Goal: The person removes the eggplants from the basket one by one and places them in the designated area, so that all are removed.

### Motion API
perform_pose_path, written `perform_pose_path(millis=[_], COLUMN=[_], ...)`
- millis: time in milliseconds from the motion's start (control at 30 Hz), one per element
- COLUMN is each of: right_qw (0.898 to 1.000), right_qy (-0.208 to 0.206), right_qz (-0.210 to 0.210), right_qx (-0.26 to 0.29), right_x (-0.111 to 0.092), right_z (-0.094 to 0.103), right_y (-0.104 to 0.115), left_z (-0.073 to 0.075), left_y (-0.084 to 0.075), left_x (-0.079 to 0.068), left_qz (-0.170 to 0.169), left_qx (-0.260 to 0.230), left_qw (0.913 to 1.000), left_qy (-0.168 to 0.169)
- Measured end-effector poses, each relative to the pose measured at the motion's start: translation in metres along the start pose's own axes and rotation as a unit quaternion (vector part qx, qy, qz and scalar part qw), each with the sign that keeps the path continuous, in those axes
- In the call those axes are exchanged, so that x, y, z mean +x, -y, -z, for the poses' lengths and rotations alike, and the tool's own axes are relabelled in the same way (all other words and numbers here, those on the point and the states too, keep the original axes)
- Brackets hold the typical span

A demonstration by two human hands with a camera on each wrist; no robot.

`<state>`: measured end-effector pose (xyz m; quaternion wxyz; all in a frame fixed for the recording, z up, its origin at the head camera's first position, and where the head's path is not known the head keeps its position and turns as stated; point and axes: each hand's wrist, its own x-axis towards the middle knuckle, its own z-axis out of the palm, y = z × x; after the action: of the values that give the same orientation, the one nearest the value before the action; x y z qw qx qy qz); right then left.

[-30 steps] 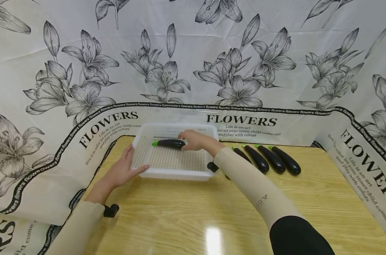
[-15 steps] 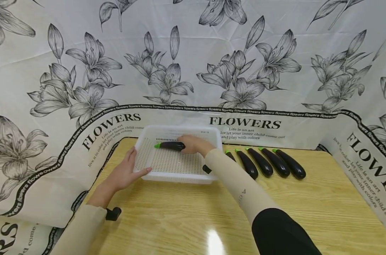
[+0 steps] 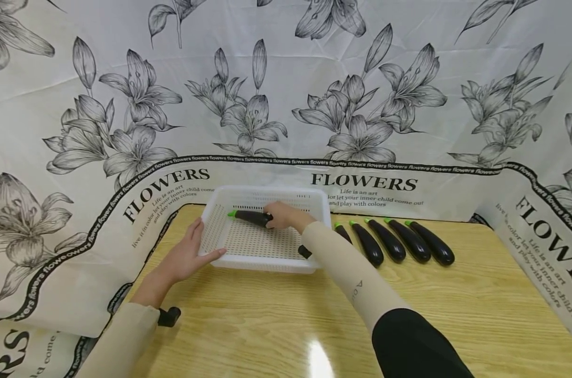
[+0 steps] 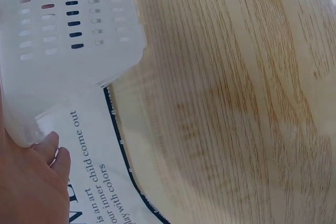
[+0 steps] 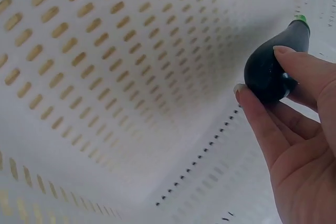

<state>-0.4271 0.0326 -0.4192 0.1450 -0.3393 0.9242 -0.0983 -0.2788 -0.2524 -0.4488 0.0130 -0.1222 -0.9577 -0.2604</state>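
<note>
A dark purple eggplant [image 3: 251, 217] with a green stem end lies over the floor of a white perforated plastic basket [image 3: 262, 265]. My right hand [image 3: 283, 215] holds it by its thick end, stem pointing left. Seen from the right wrist, the thumb is on one side of the eggplant [image 5: 273, 66] and the fingers are on the other, close above the basket floor. At the basket's front left corner, my left hand [image 3: 189, 252] grips the rim, thumb along the front edge and fingers on the left side. Part of that hand [image 4: 34, 182] shows in the left wrist view.
Several more eggplants [image 3: 408, 241] lie side by side on the wooden table [image 3: 248, 320], right of the basket; my right sleeve partly covers the leftmost one. A white flower-print cloth [image 3: 267, 126] hangs behind and along both sides.
My right hand has moved slightly left and deeper into the basket, and the eggplant has turned a little. More of the eggplants on the table now show beside the sleeve. My left hand keeps its grip.
</note>
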Motion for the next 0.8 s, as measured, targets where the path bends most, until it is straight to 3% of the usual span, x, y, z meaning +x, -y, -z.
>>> perform_pose_path(millis=[200, 567, 800], right_qw=[1.000, 0.999, 0.997], right_qy=[-0.019, -0.030, -0.063], right_qz=[0.012, 0.029, 0.032], right_qx=[0.000, 0.028, 0.027], right_x=[-0.015, -0.068, -0.097], right_z=[0.020, 0.050, 0.062], right_y=[0.003, 0.017, 0.019], left_z=[-0.002, -0.001, 0.001], left_y=[0.000, 0.000, -0.003], left_x=[0.000, -0.002, 0.000], left_qz=[0.001, -0.001, -0.007], left_qx=[0.001, 0.016, 0.020], left_qw=[1.0000, 0.9998, 0.9998], left_qy=[0.004, 0.008, 0.006])
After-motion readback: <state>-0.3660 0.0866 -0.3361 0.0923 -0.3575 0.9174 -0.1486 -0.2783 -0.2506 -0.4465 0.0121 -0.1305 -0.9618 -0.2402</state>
